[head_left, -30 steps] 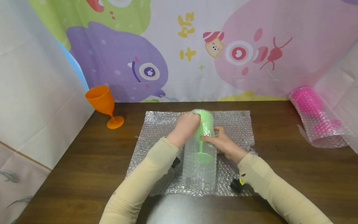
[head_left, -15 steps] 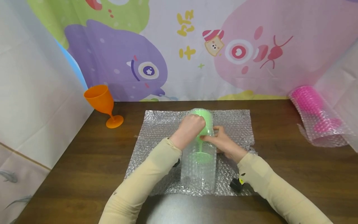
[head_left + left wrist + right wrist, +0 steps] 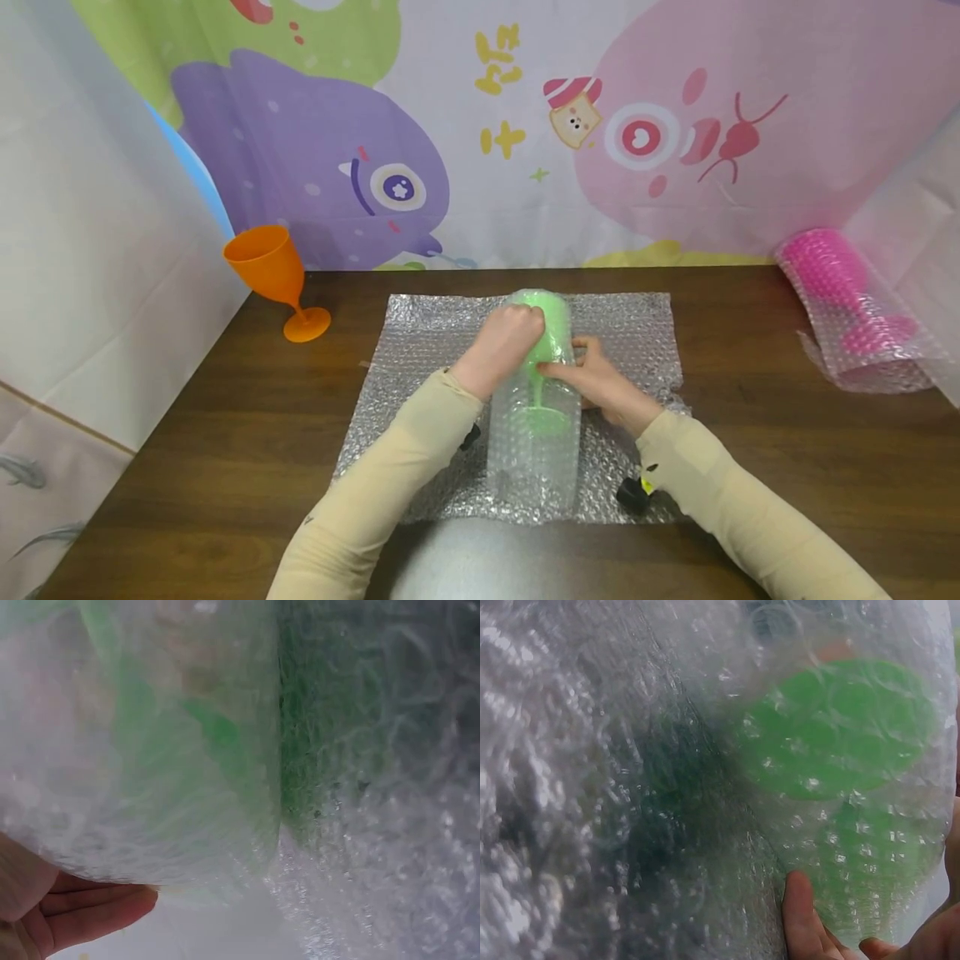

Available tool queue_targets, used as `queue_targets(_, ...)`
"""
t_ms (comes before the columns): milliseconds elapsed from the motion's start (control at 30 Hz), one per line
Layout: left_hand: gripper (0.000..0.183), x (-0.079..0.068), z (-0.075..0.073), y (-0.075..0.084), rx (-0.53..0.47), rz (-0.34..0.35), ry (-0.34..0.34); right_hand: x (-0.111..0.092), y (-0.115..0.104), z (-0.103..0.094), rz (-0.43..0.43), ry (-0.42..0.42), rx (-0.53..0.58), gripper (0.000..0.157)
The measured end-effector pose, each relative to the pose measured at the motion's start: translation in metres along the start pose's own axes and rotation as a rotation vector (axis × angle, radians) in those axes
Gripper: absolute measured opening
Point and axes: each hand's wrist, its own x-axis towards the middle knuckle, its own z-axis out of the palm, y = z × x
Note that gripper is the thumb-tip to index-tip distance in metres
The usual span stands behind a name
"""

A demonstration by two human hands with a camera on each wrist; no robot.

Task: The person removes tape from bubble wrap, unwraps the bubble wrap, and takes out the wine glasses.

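A light green goblet (image 3: 553, 325) lies rolled in clear bubble wrap (image 3: 534, 479), its bowl toward the back and its foot toward the front. My left hand (image 3: 502, 343) grips the wrap on the left beside the bowl, knuckles up and fingers curled. In the left wrist view its fingers (image 3: 97, 911) show at the lower left against the wrap. From the right, my right hand (image 3: 603, 387) holds the roll near the stem, thumb on top and fingers along the far side. Through the wrap the green foot (image 3: 836, 731) shows in the right wrist view.
Under the roll a flat bubble wrap sheet (image 3: 435, 333) covers the middle of the wooden table (image 3: 187, 467). An orange goblet (image 3: 270, 267) stands at the back left. Another goblet, pink and bubble-wrapped (image 3: 828, 271), lies at the back right. A cartoon-printed curtain (image 3: 517, 192) hangs behind.
My left hand has shifted a little right over the wrapped bowl, then slightly back left. The right hand keeps its hold, and the roll has barely moved.
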Motion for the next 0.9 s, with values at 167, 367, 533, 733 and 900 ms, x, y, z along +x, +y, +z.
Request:
queue_targets(167,0.009,-0.002,0.004,-0.002,-0.017,-0.037,0.049,0.000,0.000,0.001,-0.003,0.006,0.010,0.090)
queue_targets(367,0.008,-0.003,0.007,-0.004,-0.123,-0.117,0.064,0.001,0.000,0.000,0.001,0.008,0.008,0.090)
queue_targets(533,0.011,-0.005,0.009,-0.009,-0.269,-0.179,0.111,0.001,0.000,-0.002,0.013,0.006,-0.034,0.093)
queue_targets(733,0.020,-0.008,0.007,-0.020,-0.562,-0.305,0.032,0.000,-0.001,-0.002,0.014,0.000,-0.035,0.092)
queue_targets(900,0.020,-0.011,0.003,-0.029,-0.737,-0.419,0.013,-0.002,-0.002,-0.002,0.013,-0.002,-0.036,0.091)
